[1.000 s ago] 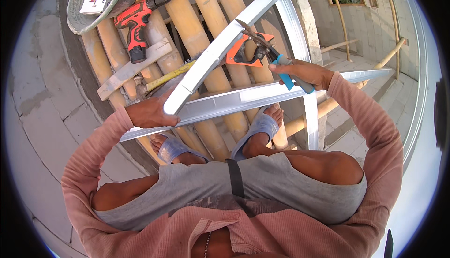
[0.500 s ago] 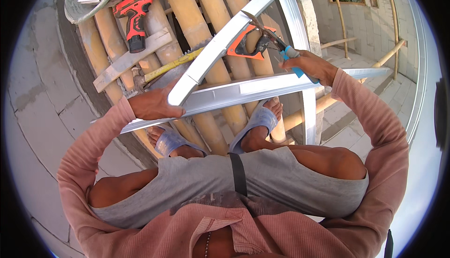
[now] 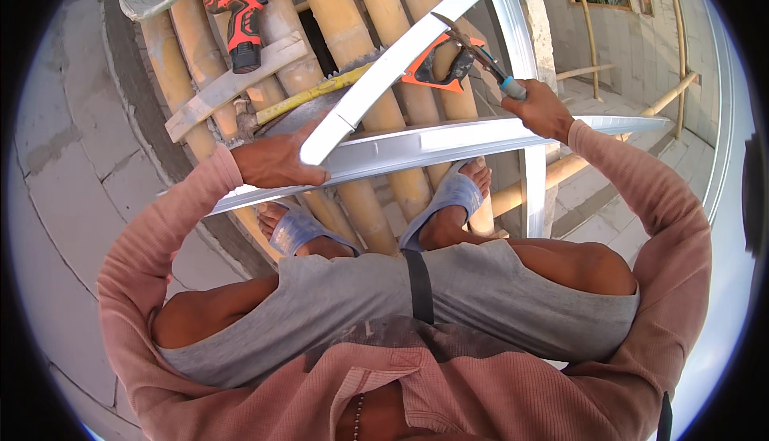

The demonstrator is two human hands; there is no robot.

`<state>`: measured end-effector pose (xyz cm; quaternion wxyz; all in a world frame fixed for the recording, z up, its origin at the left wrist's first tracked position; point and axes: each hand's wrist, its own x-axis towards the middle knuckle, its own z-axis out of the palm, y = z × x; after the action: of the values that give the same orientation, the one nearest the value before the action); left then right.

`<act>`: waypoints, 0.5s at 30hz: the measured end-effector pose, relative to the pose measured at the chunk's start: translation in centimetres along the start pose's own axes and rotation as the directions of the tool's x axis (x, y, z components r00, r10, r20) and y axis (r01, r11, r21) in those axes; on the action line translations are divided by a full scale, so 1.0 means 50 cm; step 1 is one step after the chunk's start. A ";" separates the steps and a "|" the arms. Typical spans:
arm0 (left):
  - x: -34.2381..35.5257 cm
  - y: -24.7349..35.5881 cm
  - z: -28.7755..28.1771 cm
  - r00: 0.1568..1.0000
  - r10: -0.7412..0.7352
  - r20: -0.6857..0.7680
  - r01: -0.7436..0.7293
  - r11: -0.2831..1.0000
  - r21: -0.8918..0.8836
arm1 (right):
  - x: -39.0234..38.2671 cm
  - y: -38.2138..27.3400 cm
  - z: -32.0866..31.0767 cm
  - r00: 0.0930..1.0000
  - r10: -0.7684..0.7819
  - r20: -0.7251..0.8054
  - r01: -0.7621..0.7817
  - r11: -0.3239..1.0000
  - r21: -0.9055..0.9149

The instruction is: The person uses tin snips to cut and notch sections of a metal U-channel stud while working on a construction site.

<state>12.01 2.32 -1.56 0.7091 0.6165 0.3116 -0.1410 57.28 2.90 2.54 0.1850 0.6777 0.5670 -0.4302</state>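
Observation:
My left hand (image 3: 276, 161) is closed around the near end of a shiny metal profile strip (image 3: 392, 64), which slants up and away to the right. A second, longer metal profile (image 3: 448, 138) crosses beneath it. My right hand (image 3: 545, 111) grips a pair of tin snips (image 3: 487, 58) by the blue-and-grey handles, now squeezed close together. The snips' jaws are at the right edge of the slanted strip; whether they bite into the metal cannot be made out. Below the snips lies a handsaw with an orange-and-black handle (image 3: 418, 69), its blade partly hidden by the strip.
Bamboo poles (image 3: 328, 16) form the platform under my sandalled feet. On it lie a red-and-black cordless drill (image 3: 240, 16), a wooden board (image 3: 232, 88) and a hammer with a yellow handle (image 3: 312, 92). A bucket (image 3: 144, 4) stands far left. An upright metal frame (image 3: 517, 32) rises at right.
The snips' handles have come together in my right hand, having been further apart. The view has shifted slightly; my left hand keeps its hold on the strip.

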 end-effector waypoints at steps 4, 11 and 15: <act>0.004 -0.010 0.012 1.000 0.015 -0.008 -0.015 1.000 -0.021 | -0.005 -0.023 -0.034 0.996 0.089 0.031 -0.090 0.995 0.032; 0.005 0.005 0.011 1.000 0.000 -0.003 0.000 1.000 -0.024 | 0.012 -0.028 -0.084 0.959 0.133 0.250 -0.193 0.954 0.231; 0.005 0.007 0.012 1.000 -0.009 0.009 0.009 0.999 -0.031 | -0.014 -0.094 -0.108 0.946 0.205 0.251 -0.238 0.965 0.107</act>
<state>12.55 1.83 -1.42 0.7193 0.6035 0.3133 -0.1423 54.97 7.84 7.23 0.2521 0.6917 0.4301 -0.5225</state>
